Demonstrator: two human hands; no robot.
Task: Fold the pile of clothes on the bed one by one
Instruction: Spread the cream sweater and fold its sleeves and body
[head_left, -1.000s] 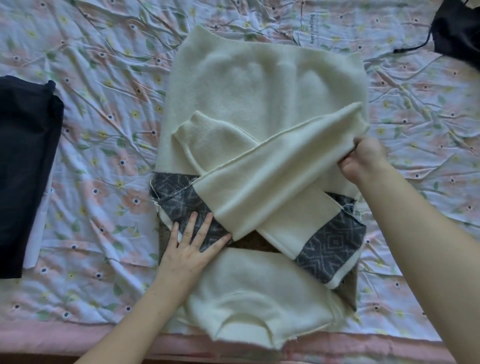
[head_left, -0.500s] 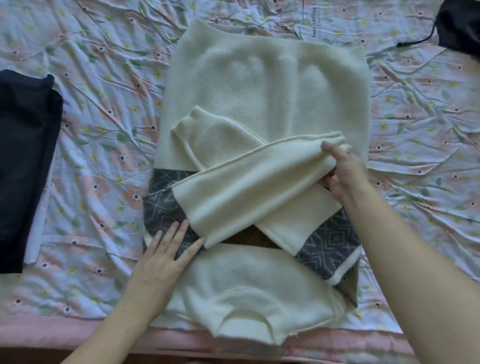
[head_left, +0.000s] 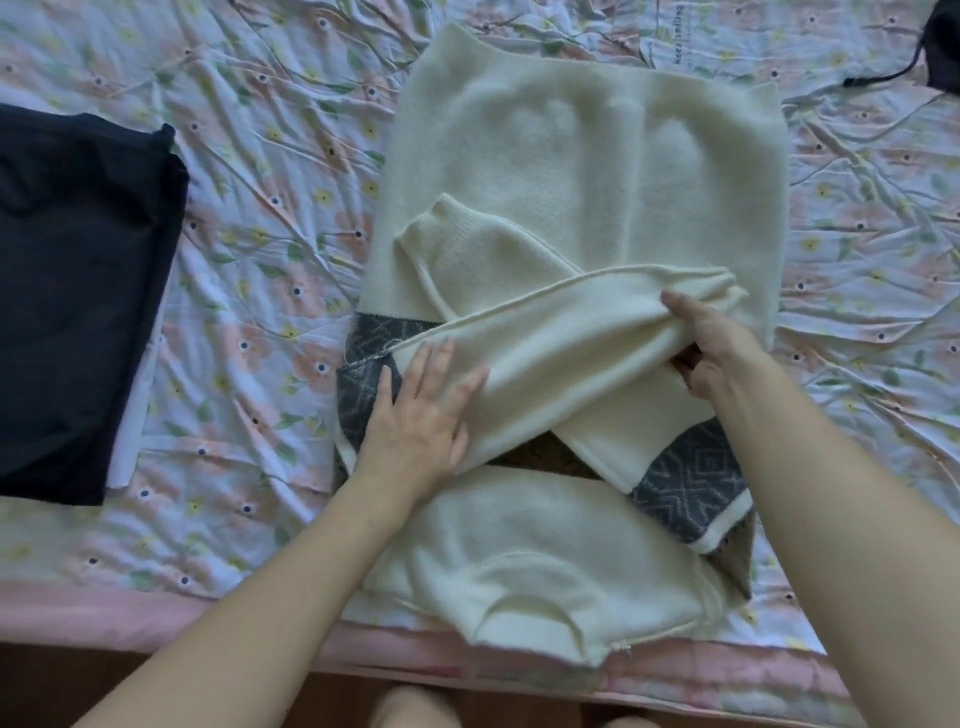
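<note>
A cream sweater (head_left: 587, 156) with grey patterned bands lies flat on the flowered bed sheet (head_left: 270, 171), collar toward me at the bed's near edge. Both sleeves are crossed over its body. My left hand (head_left: 421, 415) lies flat, fingers spread, on the lower end of the upper sleeve (head_left: 561, 353), next to the grey band. My right hand (head_left: 711, 343) pinches the cuff end of that same sleeve, thumb underneath, a little inside the sweater's right edge.
A folded black garment (head_left: 78, 291) lies at the left over a bit of white cloth. Another black item with a cord (head_left: 940, 57) sits at the far right corner. The bed's pink edge (head_left: 156, 613) runs along the bottom, with brown floor below.
My right hand has drawn the sleeve's cuff inward from the sweater's right edge and lowered it. My left hand has slid from the grey band up onto the sleeve.
</note>
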